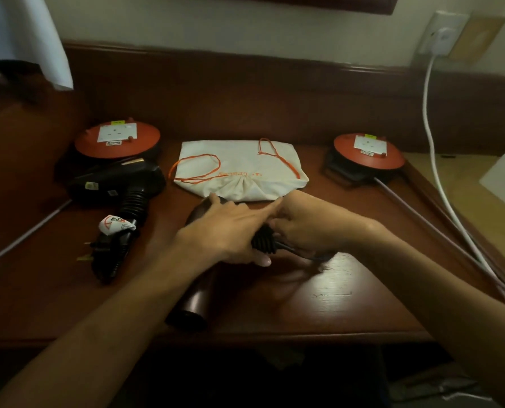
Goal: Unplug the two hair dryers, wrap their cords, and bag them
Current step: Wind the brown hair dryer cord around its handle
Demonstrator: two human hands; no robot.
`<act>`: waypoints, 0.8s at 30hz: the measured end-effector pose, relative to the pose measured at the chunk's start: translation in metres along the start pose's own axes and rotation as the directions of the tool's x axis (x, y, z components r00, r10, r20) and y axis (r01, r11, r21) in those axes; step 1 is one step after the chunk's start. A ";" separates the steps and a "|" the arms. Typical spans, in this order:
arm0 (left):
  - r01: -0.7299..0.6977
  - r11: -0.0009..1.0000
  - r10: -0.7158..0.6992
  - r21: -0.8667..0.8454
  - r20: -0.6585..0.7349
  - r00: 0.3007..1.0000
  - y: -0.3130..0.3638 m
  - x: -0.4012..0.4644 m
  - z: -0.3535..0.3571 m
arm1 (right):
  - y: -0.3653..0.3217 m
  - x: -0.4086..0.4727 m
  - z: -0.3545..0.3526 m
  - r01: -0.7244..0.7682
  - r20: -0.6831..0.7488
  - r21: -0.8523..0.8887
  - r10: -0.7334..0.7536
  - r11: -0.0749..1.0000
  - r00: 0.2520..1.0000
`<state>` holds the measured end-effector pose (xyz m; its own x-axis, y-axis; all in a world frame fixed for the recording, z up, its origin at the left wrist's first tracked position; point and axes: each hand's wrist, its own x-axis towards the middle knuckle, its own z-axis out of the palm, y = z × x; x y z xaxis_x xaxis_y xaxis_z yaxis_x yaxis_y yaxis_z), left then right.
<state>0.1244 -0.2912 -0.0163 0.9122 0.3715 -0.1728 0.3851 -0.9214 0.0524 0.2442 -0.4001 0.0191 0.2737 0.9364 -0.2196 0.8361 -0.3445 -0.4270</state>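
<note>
Both hands met mid-frame: left hand (230, 231) lay on the brown dryer (197, 301), fingers extended; right hand (301, 228) curled around its cord (267, 241).

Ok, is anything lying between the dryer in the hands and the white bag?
Nothing visible does. The brown hair dryer lies under the left hand, its far end almost at the gathered mouth of the white bag. The right hand is at its cord. The bag's mouth looks drawn closed.
</note>
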 end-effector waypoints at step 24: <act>-0.065 0.915 -0.079 -0.399 -0.334 0.939 -0.024 -0.003 0.007 | 0.022 -0.043 0.022 0.144 -0.254 -0.202 -0.194 0.969 0.947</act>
<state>0.1111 -0.2710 -0.0237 0.8729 0.4603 0.1617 0.3491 -0.8209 0.4519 0.2401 -0.4494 -0.0002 0.2183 0.9710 0.0979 0.9453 -0.1855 -0.2684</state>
